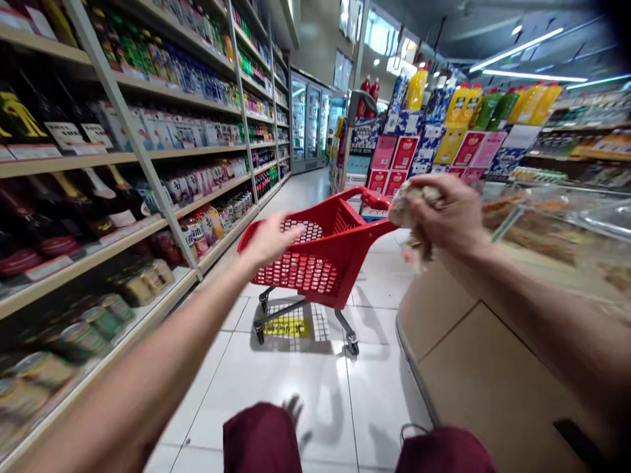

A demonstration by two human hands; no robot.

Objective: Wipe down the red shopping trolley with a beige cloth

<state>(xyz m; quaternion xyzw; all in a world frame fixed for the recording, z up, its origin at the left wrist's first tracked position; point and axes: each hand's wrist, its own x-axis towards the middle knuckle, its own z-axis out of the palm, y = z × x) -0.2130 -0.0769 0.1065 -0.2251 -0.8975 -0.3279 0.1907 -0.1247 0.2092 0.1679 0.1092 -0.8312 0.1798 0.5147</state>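
A red plastic shopping trolley [320, 263] stands on the white tiled aisle a little ahead of me, and it looks empty. My left hand [273, 240] is stretched out toward its near left rim, fingers spread and flat, holding nothing. My right hand [446, 213] is raised beside the trolley's red handle [377, 197] and is closed round a pale, crumpled packet [411, 197], blurred by motion. Part of the packet hangs below my fingers.
Long shelves [113, 157] of bottles, tins and jars line the left side. A beige counter [473, 355] with a glass food display [557, 223] fills the right. Stacked boxes and juice bottles [444, 131] stand ahead, with glass-door fridges [308, 121] at the aisle's end.
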